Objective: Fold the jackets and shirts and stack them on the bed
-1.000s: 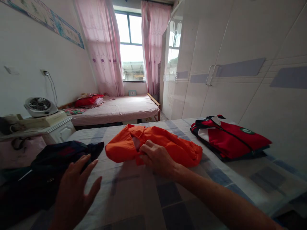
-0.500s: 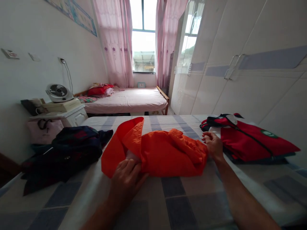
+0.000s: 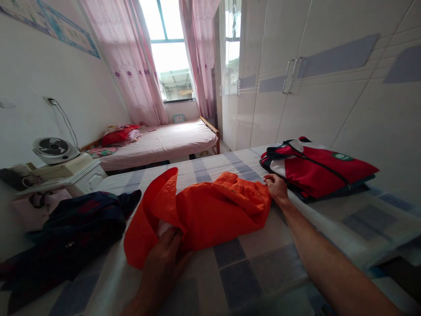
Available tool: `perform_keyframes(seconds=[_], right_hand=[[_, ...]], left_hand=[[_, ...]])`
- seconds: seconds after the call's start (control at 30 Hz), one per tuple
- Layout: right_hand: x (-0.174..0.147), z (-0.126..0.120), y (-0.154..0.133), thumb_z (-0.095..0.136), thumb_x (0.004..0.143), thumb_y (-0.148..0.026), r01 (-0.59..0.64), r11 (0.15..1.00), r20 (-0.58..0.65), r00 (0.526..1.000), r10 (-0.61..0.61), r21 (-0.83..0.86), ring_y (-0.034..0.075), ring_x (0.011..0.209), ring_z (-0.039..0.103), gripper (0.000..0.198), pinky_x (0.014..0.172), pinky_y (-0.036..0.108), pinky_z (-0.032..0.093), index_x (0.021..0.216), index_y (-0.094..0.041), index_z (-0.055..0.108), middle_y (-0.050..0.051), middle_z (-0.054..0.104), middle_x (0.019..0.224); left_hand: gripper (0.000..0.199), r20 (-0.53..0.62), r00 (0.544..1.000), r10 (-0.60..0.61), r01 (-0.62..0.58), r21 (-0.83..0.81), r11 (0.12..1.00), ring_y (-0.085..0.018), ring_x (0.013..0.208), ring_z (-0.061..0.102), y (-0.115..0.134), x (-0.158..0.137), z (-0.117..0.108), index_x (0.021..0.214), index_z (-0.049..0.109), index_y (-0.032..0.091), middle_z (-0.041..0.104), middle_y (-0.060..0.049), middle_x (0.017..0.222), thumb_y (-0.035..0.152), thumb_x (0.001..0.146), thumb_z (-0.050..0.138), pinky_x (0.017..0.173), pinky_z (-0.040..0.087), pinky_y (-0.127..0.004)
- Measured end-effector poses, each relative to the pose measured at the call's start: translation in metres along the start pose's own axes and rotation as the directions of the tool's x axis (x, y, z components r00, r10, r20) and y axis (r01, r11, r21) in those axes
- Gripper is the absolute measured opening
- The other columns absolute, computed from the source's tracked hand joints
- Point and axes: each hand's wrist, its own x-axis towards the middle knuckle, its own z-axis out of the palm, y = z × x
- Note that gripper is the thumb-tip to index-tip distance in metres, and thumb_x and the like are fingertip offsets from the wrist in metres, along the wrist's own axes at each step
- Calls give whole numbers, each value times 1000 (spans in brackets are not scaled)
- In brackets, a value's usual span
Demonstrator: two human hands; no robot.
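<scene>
Across the checked sheet (image 3: 240, 281): orange garment (image 3: 217, 215), one, crumpled, centre; left hand (image 3: 162, 259), newly arrived at its left-side opening; right hand (image 3: 278, 189), shifted from mid-garment to the right end, so both ends are now attended; hands well apart, fingers curled, firmness of grip not discernible; flanked by dark clothing (image 3: 82, 228), left, and folded red jacket (image 3: 319, 171), right; beyond, pink bed (image 3: 174, 140), window (image 3: 173, 66), white wardrobe (image 3: 315, 114)
</scene>
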Motion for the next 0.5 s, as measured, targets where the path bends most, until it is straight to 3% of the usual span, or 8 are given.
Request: perform_keyframes(seconds=[0.17,0.27,0.37,0.43,0.5], right_hand=[[-3,2,-1,47,69,-20,27,999,-2,1000,-27,17,19,77,62,23,80,33,46,83,-16,64,8,69,82],[-1,4,1,45,69,-21,19,999,-32,999,-17,47,18,73,62,27,75,32,48,89,-16,63,8,69,85],[1,4,4,43,70,-22,5,996,-67,998,1,88,17,68,62,32,68,30,49,97,-15,60,9,68,90],[1,4,4,42,71,-22,-2,993,-76,997,11,115,17,65,62,33,63,29,49,98,-15,59,9,67,89],[1,4,4,42,70,-21,-6,990,-74,997,16,138,16,62,62,33,60,28,49,98,-16,58,8,67,87]], left_hand=[[17,-19,999,-36,37,33,999,-20,65,65,10,-2,7,85,59,16,65,-9,77,30,86,51,55,51,-28],[9,218,974,-63,62,11,998,-21,61,65,14,-1,10,78,63,18,68,-6,72,26,79,59,52,49,-27],[12,441,890,-118,143,-23,989,-19,55,64,4,24,-2,64,63,19,68,-4,63,22,75,60,49,44,-25],[22,406,891,-204,233,-24,972,-17,50,60,-11,57,-22,54,59,18,64,-3,54,23,75,58,48,41,-24],[29,234,906,-353,382,-92,919,-13,46,53,-30,97,-49,49,56,16,55,1,45,29,74,59,47,38,-22]])
